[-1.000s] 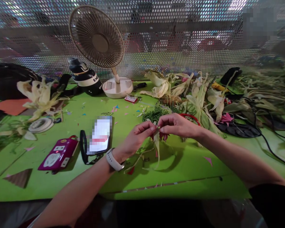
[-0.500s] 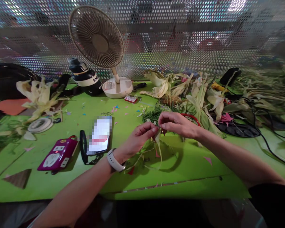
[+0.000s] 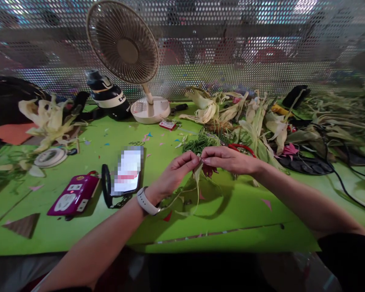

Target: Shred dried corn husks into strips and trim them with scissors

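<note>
My left hand (image 3: 178, 169) is closed in a pinch at the top of a pale corn husk strip (image 3: 196, 182), whose thin ends trail toward the table. Fingertip to fingertip with it, my right hand (image 3: 231, 160) also pinches at the strip's top; the exact grip is too small to make out. A dark red piece (image 3: 209, 171) hangs just under the right fingers. Behind the hands lies a bundle of thin green strands (image 3: 200, 141). Red-handled scissors (image 3: 241, 149) rest partly hidden beyond my right hand.
Dried corn husks (image 3: 208, 111) are heaped at the back right, near a black palette-like tray (image 3: 307, 166) and cables. A fan (image 3: 150, 109) and a black bottle (image 3: 111, 97) stand behind. A phone (image 3: 127, 172) and purple device (image 3: 74, 194) lie left on the green table (image 3: 246, 211).
The right fingers have come down and straightened against the left fingertips. More of the dark red piece shows below them. The husk strip has shifted slightly left.
</note>
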The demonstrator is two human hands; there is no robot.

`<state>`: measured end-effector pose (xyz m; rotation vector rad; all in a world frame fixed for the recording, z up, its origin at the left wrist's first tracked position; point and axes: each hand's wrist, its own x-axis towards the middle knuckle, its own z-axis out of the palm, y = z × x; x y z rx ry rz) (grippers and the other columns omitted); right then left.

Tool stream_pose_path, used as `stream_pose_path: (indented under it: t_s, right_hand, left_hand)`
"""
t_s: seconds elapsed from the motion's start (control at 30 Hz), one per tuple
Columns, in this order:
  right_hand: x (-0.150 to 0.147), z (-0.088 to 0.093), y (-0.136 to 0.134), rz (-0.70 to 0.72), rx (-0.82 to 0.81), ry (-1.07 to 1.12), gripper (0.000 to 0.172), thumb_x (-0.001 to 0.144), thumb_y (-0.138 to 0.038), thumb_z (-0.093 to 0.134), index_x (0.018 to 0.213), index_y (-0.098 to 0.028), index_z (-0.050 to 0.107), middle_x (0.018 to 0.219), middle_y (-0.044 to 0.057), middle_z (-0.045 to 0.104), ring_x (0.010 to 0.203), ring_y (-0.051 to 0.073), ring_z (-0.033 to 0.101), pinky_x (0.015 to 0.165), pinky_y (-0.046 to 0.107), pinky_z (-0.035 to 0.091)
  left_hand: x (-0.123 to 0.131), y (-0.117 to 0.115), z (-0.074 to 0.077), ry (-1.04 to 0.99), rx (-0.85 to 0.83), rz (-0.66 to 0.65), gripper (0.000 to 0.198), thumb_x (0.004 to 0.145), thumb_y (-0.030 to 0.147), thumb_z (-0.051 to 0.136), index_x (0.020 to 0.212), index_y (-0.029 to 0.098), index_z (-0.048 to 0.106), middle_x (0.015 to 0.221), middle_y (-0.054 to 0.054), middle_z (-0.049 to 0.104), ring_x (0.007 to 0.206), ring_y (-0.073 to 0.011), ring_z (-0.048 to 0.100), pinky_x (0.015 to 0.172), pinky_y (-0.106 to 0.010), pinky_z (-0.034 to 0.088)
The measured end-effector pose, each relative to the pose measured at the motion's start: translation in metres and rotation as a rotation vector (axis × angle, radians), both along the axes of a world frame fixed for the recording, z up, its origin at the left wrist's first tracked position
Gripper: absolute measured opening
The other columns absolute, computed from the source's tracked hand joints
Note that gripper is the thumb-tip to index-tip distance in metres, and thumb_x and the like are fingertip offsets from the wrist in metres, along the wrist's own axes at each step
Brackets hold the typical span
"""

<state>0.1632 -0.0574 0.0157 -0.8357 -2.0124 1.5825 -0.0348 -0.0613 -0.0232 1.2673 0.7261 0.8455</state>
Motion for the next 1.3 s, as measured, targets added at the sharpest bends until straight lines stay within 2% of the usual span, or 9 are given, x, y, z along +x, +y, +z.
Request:
stream_pose_path:
  t_s: [0.23, 0.37, 0.47, 0.67, 0.8, 0.93, 1.07, 1.17, 1.3]
  right_hand:
    - [0.001, 0.000, 0.000, -0.041, 0.192, -0.157, 0.019, 0.095, -0.029, 0.043, 0.087, -0.016, 0.054, 0.079, 0.000, 0.058, 0.069, 0.009, 0.055, 0.064, 0.023, 0.045]
    - [0.001, -0.001, 0.000, -0.098, 0.346, -0.262, 0.020, 0.096, -0.029, 0.041, 0.089, -0.016, 0.055, 0.075, 0.000, 0.057, 0.064, 0.009, 0.053, 0.060, 0.022, 0.043]
    - [-0.001, -0.004, -0.002, -0.141, 0.558, -0.363, 0.021, 0.096, -0.026, 0.040, 0.086, -0.015, 0.055, 0.073, 0.001, 0.056, 0.064, 0.010, 0.050, 0.061, 0.023, 0.040]
    - [-0.007, -0.016, -0.009, -0.238, 1.083, -0.600, 0.025, 0.096, -0.021, 0.034, 0.088, -0.013, 0.056, 0.075, 0.006, 0.056, 0.062, 0.013, 0.046, 0.056, 0.026, 0.034]
    - [-0.011, -0.019, -0.013, -0.237, 1.318, -0.736, 0.025, 0.091, -0.009, 0.034, 0.082, -0.013, 0.056, 0.071, 0.006, 0.055, 0.058, 0.014, 0.041, 0.054, 0.028, 0.030]
    - [-0.015, -0.019, -0.016, -0.235, 1.458, -0.783, 0.022, 0.090, -0.006, 0.038, 0.082, -0.013, 0.057, 0.072, 0.005, 0.057, 0.058, 0.015, 0.041, 0.053, 0.030, 0.028]
    - [-0.020, -0.018, -0.021, -0.218, 1.558, -0.838, 0.023, 0.092, -0.008, 0.038, 0.084, -0.014, 0.058, 0.070, 0.006, 0.057, 0.061, 0.017, 0.044, 0.054, 0.031, 0.026]
    - [-0.022, -0.019, -0.022, -0.219, 1.590, -0.865, 0.025, 0.092, -0.009, 0.037, 0.085, -0.014, 0.060, 0.070, 0.006, 0.058, 0.061, 0.017, 0.045, 0.055, 0.032, 0.026]
    - [-0.018, -0.019, -0.018, -0.239, 1.512, -0.812, 0.027, 0.093, -0.010, 0.037, 0.087, -0.013, 0.063, 0.075, 0.007, 0.063, 0.063, 0.017, 0.050, 0.056, 0.031, 0.030]
  left_hand:
    - [0.004, -0.002, -0.005, -0.087, -0.185, -0.066, 0.028, 0.081, 0.046, 0.061, 0.081, 0.019, 0.055, 0.068, 0.002, 0.061, 0.056, -0.0116, 0.058, 0.057, -0.027, 0.050]
    - [0.005, -0.005, -0.003, -0.041, -0.137, -0.113, 0.026, 0.084, 0.043, 0.059, 0.081, 0.019, 0.049, 0.054, 0.005, 0.058, 0.039, -0.0079, 0.052, 0.039, -0.019, 0.042]
    - [0.007, -0.005, -0.001, -0.006, -0.080, -0.066, 0.028, 0.083, 0.044, 0.060, 0.082, 0.020, 0.047, 0.050, 0.008, 0.054, 0.032, -0.0052, 0.044, 0.032, -0.015, 0.034]
    - [0.008, -0.007, 0.005, -0.020, -0.065, -0.005, 0.028, 0.084, 0.043, 0.059, 0.078, 0.019, 0.045, 0.052, 0.007, 0.053, 0.037, -0.0044, 0.044, 0.037, -0.015, 0.034]
    - [0.006, -0.009, 0.005, -0.016, -0.088, 0.027, 0.024, 0.085, 0.040, 0.056, 0.077, 0.019, 0.046, 0.055, 0.006, 0.053, 0.042, -0.0047, 0.042, 0.041, -0.016, 0.034]
    - [0.005, -0.008, 0.000, 0.014, -0.052, 0.210, 0.026, 0.081, 0.043, 0.061, 0.076, 0.019, 0.053, 0.061, 0.005, 0.055, 0.049, -0.0062, 0.048, 0.046, -0.018, 0.038]
    - [0.009, -0.007, -0.003, 0.001, -0.137, 0.108, 0.034, 0.082, 0.047, 0.058, 0.068, 0.019, 0.047, 0.048, 0.008, 0.044, 0.037, -0.0046, 0.037, 0.037, -0.017, 0.028]
    - [0.011, -0.007, -0.003, -0.029, -0.159, 0.096, 0.033, 0.080, 0.043, 0.062, 0.068, 0.019, 0.045, 0.048, 0.009, 0.043, 0.038, -0.0038, 0.038, 0.037, -0.015, 0.028]
    - [0.009, -0.006, -0.002, -0.034, -0.150, 0.070, 0.028, 0.084, 0.040, 0.058, 0.070, 0.019, 0.045, 0.050, 0.008, 0.049, 0.039, -0.0035, 0.039, 0.038, -0.014, 0.029]
